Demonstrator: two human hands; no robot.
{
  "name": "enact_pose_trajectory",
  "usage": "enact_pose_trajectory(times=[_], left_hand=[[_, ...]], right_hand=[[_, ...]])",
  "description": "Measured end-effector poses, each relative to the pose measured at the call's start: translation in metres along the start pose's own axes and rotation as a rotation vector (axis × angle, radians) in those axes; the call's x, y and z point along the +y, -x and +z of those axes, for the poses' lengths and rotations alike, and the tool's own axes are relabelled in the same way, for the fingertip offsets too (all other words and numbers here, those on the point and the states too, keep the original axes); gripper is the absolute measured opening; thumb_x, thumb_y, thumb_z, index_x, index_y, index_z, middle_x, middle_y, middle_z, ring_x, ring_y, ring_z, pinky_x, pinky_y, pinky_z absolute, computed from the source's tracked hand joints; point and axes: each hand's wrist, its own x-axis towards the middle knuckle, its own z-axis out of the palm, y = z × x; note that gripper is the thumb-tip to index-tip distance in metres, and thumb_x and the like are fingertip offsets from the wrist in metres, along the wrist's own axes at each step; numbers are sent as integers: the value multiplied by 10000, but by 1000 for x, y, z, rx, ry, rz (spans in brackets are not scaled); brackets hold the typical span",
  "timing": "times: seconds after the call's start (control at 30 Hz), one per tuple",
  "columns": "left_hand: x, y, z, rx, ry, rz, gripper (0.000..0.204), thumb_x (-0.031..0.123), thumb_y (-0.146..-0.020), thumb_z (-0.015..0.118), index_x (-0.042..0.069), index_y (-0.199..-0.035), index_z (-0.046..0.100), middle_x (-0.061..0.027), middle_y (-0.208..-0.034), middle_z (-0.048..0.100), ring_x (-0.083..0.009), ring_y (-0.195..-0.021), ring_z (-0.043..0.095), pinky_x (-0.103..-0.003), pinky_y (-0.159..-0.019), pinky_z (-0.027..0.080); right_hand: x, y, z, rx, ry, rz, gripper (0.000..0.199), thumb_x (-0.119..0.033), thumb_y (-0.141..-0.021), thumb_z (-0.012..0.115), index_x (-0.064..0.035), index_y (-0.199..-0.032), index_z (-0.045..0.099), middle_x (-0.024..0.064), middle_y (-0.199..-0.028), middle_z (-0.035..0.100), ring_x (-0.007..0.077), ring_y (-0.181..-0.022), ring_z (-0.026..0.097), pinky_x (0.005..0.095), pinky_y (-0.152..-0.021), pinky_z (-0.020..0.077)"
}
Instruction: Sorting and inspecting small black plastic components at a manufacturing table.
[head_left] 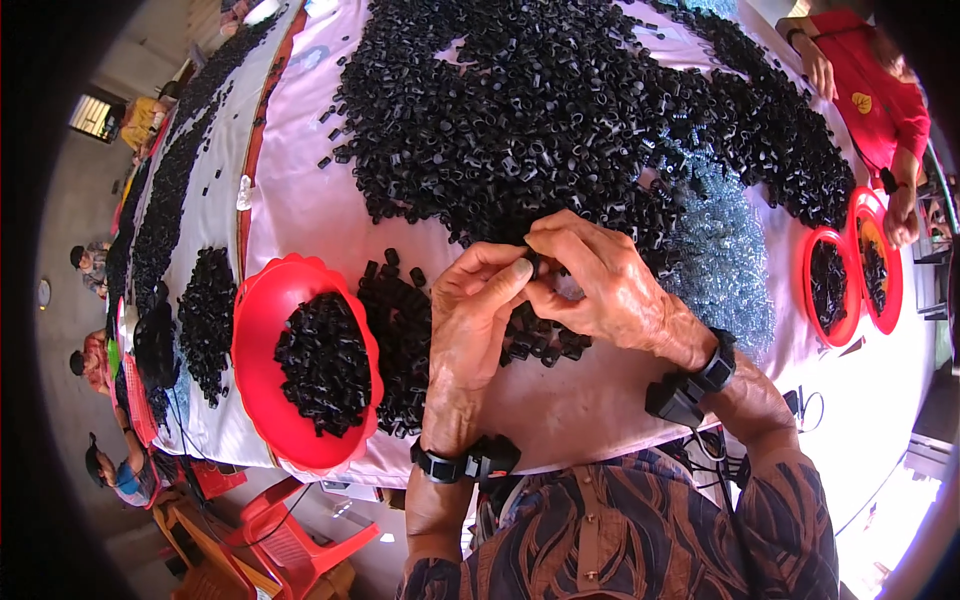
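Far left: people (95, 360) seated past a second strip of cloth. Black pile (208, 325) lies just left of the orange-edged seam. Next, red scalloped bowl (258, 350) on the pale pink cloth (620, 420), tilted-looking in the fisheye, part-filled with black plastic pieces (322, 365). Red chair (300, 525) below it, off the table. Loose black pile (395, 320) between bowl and left wrist.

Left hand (470, 305): narrow, thumb and fingertips pinched on a small black piece (538, 265). Piece sits at the fingertips, to the right of the left thumb tip, mostly covered, so its exact shape can't be told. Right hand (595, 280): also narrow, thumb and index closed on the same piece from its right side; piece lies at the left end of this hand. Both hands meet at the near edge of the big black heap (540, 130). A few loose pieces under the right hand. Black wrist device on each arm.

Right of the right hand: spread of clear bluish pieces (720, 260). Far right: two red bowls (850, 305) side by side, touching, dark pieces inside; co-worker in red (870, 110) beside them, one hand at the outer bowl.
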Motion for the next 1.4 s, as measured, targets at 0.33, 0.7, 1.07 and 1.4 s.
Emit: enact_pose_trajectory(times=[0.33, 0.7, 1.07, 1.4], left_hand=[[-2, 1, 6, 84, -93, 163, 98, 44, -902, 647, -7, -984, 658, -105, -925, 696, -179, -823, 680, -317, -783, 569], [-6, 4, 15, 141, -378, 308, 135, -99, -842, 649, -58, -970, 640, -112, -896, 690, -142, -796, 668, -266, -738, 568], [-4, 2, 8, 134, -163, 197, 70, -30, -879, 637, -35, -948, 651, -95, -884, 692, -149, -791, 671, -282, -761, 550], [0, 3, 1, 118, -59, 25, 107, 54, -890, 642, -13, -972, 654, -116, -899, 689, -182, -805, 670, -320, -783, 541]], right_hand=[[5, -3, -7, -2, -555, 380, 183, -17, -845, 660, 53, -1014, 654, 116, -962, 684, 141, -788, 674, 276, -670, 564], [7, -1, -3, 69, -185, 252, 46, -16, -830, 668, 18, -841, 639, 103, -802, 683, 170, -666, 685, 268, -539, 545], [5, -4, 1, 46, -358, 252, 123, -8, -802, 673, 23, -901, 606, 132, -834, 639, 213, -634, 658, 299, -547, 533], [6, 5, 8, -7, -104, 128, 369, -53, -673, 738, 11, -991, 562, 134, -857, 605, 292, -710, 645, 369, -616, 547]])
